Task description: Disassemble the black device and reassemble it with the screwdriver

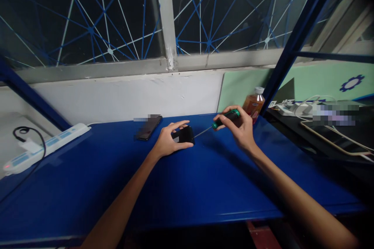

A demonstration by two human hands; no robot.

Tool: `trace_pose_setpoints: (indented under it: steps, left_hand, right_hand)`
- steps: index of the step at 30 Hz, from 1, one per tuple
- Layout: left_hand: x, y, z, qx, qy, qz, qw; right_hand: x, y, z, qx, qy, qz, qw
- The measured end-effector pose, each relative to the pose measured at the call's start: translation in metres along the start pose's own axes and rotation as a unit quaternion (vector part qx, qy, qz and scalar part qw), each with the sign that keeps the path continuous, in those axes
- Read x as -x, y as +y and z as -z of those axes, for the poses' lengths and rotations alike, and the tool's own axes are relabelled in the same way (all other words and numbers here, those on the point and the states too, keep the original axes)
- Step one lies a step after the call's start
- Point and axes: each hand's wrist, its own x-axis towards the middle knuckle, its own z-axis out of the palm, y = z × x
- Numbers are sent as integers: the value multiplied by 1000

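On the blue table (181, 186), my left hand (168, 140) grips a small black device (184, 134) that rests on the surface, thumb and fingers wrapped round its sides. My right hand (238, 126) is closed on the green and black handle of a screwdriver (226, 119). Its thin metal shaft slants down to the left, and the tip sits at the right edge of the black device. Another flat dark device (147, 127) lies on the table just left of my left hand, untouched.
A white power strip (43, 147) with a plugged-in black cable lies at the left edge. A bottle of orange liquid (253, 104) stands behind my right hand. Right of a blue post, a dark bench holds a tablet (336, 138), chargers and white cables. A wall and window rise behind.
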Motion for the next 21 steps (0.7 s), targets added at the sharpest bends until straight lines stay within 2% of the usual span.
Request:
trace_pose_setpoints:
  steps: [4,10,12,16,18,21]
  left_hand:
    - [0,-2,-1,1,9,-2,1000]
    - [1,-1,-1,-2,15,-8,1000]
    - [1,-2,-1,-5,17,-7,1000]
    - [1,-2,-2,-6,17,-8,1000]
    - [0,-2,-2,-6,18,-9,1000]
    - [1,0,-2,-7,19,-12,1000]
  right_hand:
    - [-1,0,3,-29,-37,1,999]
    - [0,2,2,51,34,14,998]
    - [-1,4,2,63,39,9,997]
    - [-3,6,4,-1,-25,0,1000]
    - [-3,6,5,-11,-36,2,999]
    - [-2,5,4,37,16,11,999]
